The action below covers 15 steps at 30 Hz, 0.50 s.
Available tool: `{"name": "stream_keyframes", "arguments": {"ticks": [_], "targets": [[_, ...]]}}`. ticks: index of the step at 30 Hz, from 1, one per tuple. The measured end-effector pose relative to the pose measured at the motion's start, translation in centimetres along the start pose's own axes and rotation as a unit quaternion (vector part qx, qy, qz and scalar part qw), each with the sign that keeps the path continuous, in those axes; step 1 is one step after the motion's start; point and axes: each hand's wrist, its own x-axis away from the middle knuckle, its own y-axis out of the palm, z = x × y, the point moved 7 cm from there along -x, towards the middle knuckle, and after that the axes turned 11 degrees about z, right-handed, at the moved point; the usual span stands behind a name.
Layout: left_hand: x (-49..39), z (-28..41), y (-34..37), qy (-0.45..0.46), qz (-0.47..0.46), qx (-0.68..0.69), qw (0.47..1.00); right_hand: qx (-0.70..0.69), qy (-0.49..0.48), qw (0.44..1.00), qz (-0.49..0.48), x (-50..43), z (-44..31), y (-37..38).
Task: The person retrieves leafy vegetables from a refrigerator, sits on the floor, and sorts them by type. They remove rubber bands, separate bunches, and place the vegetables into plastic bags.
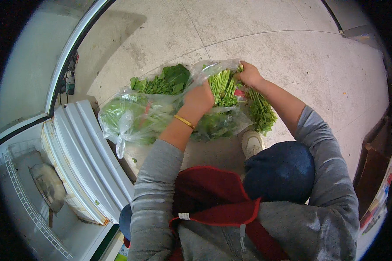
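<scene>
Several bunches of leafy greens lie before me on the floor, in and around clear plastic bags (163, 107). My left hand (200, 97), a gold bangle at its wrist, is closed on the bag's plastic; its fingertips are hidden. Just right of it, a bunch with pale green stems (222, 85) shows in the bag's mouth. My right hand (249, 75) grips stem ends at the bag's upper right edge. Below that hand, a leafy herb bunch (262, 112) extends outside the bag. Dark broad-leaf greens (173, 79) lie behind, at the upper left.
At left, an open refrigerator door (93, 156) stands beside a compartment with a white wire rack (29, 199) and a pan-like vessel (49, 186). A power tool (70, 83) is beside the glass panel (42, 62). A cardboard box (375, 156) is at right. My shoe (252, 143) is close to the bags.
</scene>
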Motion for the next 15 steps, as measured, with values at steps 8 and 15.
{"name": "stream_keyframes", "arguments": {"ticks": [8, 15], "targets": [[-2.4, 1.3, -1.7, -0.016, 0.083, 0.088, 0.993, -0.006, 0.107, 0.994, 0.003, -0.5, 2.7, 2.7], [-2.8, 4.6, -0.4, 0.174, 0.204, 0.134, 0.954, -0.302, 0.220, 0.922, -0.101, 0.4, 3.2, 2.2]]}}
